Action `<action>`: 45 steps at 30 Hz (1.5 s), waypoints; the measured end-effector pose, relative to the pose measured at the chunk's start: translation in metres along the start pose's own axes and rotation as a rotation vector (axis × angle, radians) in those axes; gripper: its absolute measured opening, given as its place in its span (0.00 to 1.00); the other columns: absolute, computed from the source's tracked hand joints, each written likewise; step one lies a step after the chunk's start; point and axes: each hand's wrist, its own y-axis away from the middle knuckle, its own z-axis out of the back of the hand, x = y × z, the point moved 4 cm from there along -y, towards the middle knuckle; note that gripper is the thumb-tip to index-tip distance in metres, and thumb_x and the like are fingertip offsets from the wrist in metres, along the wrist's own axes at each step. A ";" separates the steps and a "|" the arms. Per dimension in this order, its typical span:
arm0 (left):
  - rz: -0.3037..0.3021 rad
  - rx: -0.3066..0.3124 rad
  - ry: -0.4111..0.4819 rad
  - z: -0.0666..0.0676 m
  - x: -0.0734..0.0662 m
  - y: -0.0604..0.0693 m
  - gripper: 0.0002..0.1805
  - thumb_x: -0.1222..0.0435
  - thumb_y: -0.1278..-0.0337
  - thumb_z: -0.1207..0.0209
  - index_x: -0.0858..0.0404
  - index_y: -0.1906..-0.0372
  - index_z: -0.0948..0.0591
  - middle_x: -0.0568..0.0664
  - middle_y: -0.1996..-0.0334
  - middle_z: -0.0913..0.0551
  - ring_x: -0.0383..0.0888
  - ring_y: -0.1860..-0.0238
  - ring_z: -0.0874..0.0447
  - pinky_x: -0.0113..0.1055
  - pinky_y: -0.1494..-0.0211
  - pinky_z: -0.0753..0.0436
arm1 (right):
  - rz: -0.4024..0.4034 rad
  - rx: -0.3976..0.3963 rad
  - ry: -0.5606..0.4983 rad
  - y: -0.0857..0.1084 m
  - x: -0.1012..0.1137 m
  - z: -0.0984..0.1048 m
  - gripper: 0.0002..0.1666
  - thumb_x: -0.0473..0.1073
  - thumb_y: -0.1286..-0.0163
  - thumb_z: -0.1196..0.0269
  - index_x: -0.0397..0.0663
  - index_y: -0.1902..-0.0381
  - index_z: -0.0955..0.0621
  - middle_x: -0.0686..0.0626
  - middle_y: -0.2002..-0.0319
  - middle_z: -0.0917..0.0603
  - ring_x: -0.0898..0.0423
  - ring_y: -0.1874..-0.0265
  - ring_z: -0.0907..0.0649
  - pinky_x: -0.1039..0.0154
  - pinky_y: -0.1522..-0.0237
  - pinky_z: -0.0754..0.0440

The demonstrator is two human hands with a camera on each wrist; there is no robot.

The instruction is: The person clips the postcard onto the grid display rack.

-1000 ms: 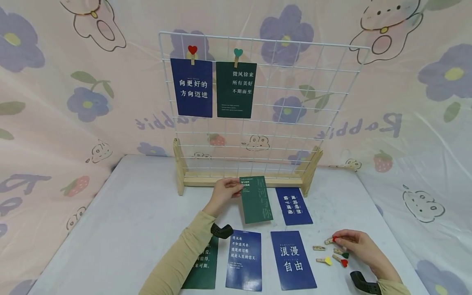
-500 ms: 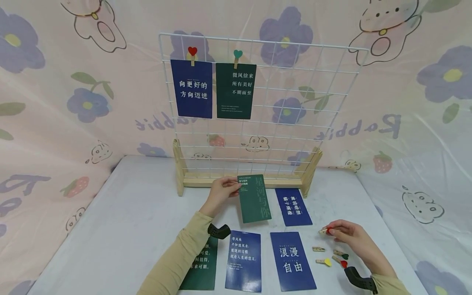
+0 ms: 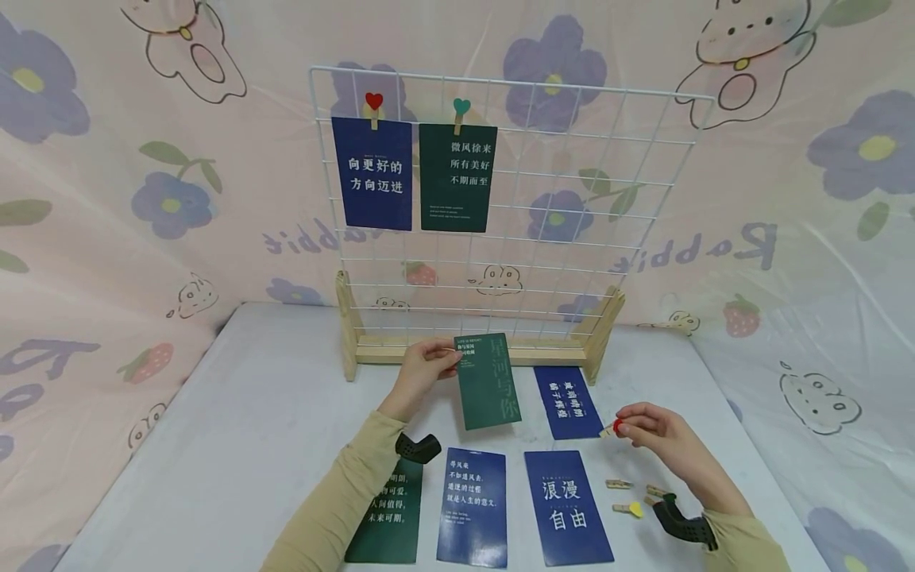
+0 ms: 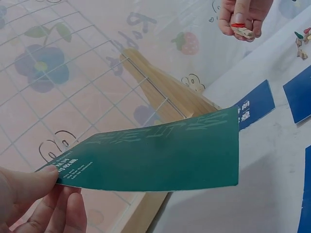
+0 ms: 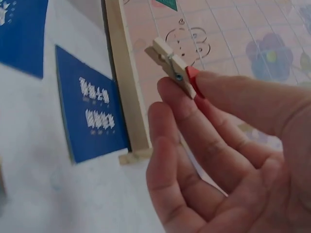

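Observation:
Between thumb and fingers, my left hand (image 3: 420, 373) pinches the upper left edge of a green card (image 3: 489, 383), raised above the table in front of the grid rack. The left wrist view shows that card (image 4: 160, 155) slightly bowed, the thumb lying over its printed corner. My right hand (image 3: 665, 441) pinches a small wooden clothespin (image 5: 170, 63) with a red heart on it, above the table at the right. Its thumb presses the red end, and the clothespin's tip points away from the fingers. On the white grid rack (image 3: 572, 175) hang a blue card (image 3: 373, 199) and a dark green card (image 3: 457, 202).
A blue card (image 3: 568, 403) lies by the rack's right wooden foot (image 3: 604, 334). Nearer, a green card (image 3: 389, 524), a blue card (image 3: 472, 508) and another blue card (image 3: 568, 508) lie in a row. Loose clothespins (image 3: 627, 509) lie beside them, partly hidden by the right wrist strap.
My right hand has lifted the red-heart clothespin from the pile and moved up and left towards the card. My left hand has shifted slightly left and up with the green card, tilting it.

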 end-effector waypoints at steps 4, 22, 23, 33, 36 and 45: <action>0.006 -0.005 -0.011 0.002 -0.004 0.001 0.15 0.72 0.43 0.37 0.70 0.51 0.20 0.56 0.64 0.17 0.41 0.70 0.18 0.37 0.59 0.15 | 0.019 0.008 0.032 -0.006 0.011 -0.001 0.25 0.47 0.31 0.38 0.31 0.46 0.26 0.41 0.57 0.16 0.41 0.56 0.19 0.63 0.59 0.19; -0.012 0.005 -0.033 0.000 -0.030 0.008 0.14 0.70 0.42 0.37 0.68 0.51 0.19 0.56 0.62 0.17 0.42 0.67 0.17 0.36 0.57 0.15 | 0.163 0.004 0.025 -0.032 0.066 -0.005 0.19 0.43 0.29 0.40 0.35 0.47 0.23 0.40 0.56 0.17 0.58 0.60 0.18 0.67 0.59 0.20; -0.015 0.007 -0.033 0.000 -0.031 0.008 0.14 0.70 0.42 0.37 0.68 0.51 0.19 0.56 0.62 0.17 0.42 0.67 0.17 0.36 0.57 0.15 | 0.163 0.003 0.028 -0.033 0.068 -0.005 0.19 0.44 0.29 0.40 0.36 0.47 0.23 0.41 0.55 0.17 0.58 0.59 0.18 0.67 0.58 0.20; -0.036 0.007 -0.063 -0.004 -0.043 0.008 0.14 0.66 0.41 0.36 0.66 0.51 0.18 0.54 0.61 0.17 0.44 0.63 0.17 0.35 0.55 0.16 | 0.184 -0.006 0.017 -0.047 0.089 -0.009 0.23 0.48 0.30 0.40 0.38 0.44 0.22 0.42 0.52 0.17 0.51 0.53 0.18 0.59 0.47 0.22; -0.042 0.014 -0.063 -0.004 -0.046 0.008 0.14 0.66 0.41 0.36 0.66 0.52 0.18 0.54 0.60 0.17 0.44 0.61 0.17 0.34 0.54 0.17 | 0.170 0.001 0.014 -0.050 0.095 -0.010 0.24 0.49 0.29 0.40 0.39 0.43 0.22 0.42 0.48 0.19 0.46 0.50 0.20 0.46 0.40 0.29; -0.093 0.032 -0.056 -0.004 -0.058 0.006 0.12 0.66 0.42 0.36 0.65 0.53 0.17 0.53 0.61 0.16 0.45 0.61 0.17 0.36 0.52 0.17 | 0.163 0.025 -0.034 -0.059 0.113 -0.013 0.25 0.50 0.28 0.42 0.38 0.42 0.23 0.40 0.47 0.20 0.47 0.47 0.23 0.40 0.37 0.36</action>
